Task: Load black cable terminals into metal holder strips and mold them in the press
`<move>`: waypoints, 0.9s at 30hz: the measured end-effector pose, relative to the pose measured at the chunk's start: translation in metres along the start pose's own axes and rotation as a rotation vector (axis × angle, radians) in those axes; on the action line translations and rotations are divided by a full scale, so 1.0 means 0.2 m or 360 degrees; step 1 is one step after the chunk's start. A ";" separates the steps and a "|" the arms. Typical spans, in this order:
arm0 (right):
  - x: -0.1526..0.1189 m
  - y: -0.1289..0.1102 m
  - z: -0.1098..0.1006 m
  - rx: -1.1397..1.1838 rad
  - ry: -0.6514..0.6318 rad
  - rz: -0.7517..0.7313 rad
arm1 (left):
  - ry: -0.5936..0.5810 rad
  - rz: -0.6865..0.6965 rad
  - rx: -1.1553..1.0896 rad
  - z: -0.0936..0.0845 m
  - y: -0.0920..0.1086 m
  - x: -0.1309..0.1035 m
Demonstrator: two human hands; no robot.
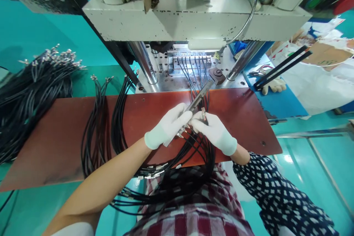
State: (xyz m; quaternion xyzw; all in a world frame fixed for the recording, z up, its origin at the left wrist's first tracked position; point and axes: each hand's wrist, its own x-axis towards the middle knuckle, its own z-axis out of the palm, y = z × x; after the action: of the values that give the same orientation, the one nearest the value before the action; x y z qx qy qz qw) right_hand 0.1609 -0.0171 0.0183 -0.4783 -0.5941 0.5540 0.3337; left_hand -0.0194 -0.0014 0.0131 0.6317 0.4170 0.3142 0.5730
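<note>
My left hand, in a white glove, is closed around a long grey metal bar that slants up to the right over the brown board. My right hand, also gloved, pinches a black cable close to its small metal connector. More metal cable ends show between the two hands, at the bar's lower part. A bundle of black cables hangs below my right hand and curves across my lap. Ahead, several cables run into a metal mould on the press bed.
The press's white crossbeam spans above, with steel posts on both sides. Cable bundles lie on the brown board, a large pile at far left. Black bars and a glove are at right.
</note>
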 end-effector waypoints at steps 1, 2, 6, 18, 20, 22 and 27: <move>-0.01 0.00 -0.01 -0.0077 0.0022 0.0056 | -0.0026 -0.0060 -0.0196 0.00 0.00 0.00; -0.02 0.00 -0.03 -0.0171 0.0068 0.0112 | -0.0039 -0.0101 -0.0345 0.00 0.00 0.00; -0.08 -0.01 -0.09 -0.0272 0.0099 0.0166 | -0.0076 -0.0106 -0.0519 -0.02 0.00 0.01; -0.18 0.05 -0.18 0.0434 0.0073 0.0277 | -0.0176 -0.0121 -0.0499 -0.03 -0.01 0.01; -0.17 0.07 -0.15 0.0520 0.0164 0.0218 | -0.0194 -0.0133 -0.0495 -0.03 -0.01 0.00; -0.16 0.07 -0.12 0.0602 0.0230 0.0210 | -0.0201 -0.0137 -0.0498 -0.03 -0.01 0.00; -0.09 0.05 -0.08 0.0806 0.0231 0.0336 | -0.0207 -0.0141 -0.0491 -0.03 0.00 0.00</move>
State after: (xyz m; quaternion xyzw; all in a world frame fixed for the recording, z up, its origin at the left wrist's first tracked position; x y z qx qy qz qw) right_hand 0.1826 -0.0294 0.0131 -0.4772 -0.3581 0.6809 0.4247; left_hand -0.0238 0.0011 0.0135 0.5362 0.3535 0.3073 0.7022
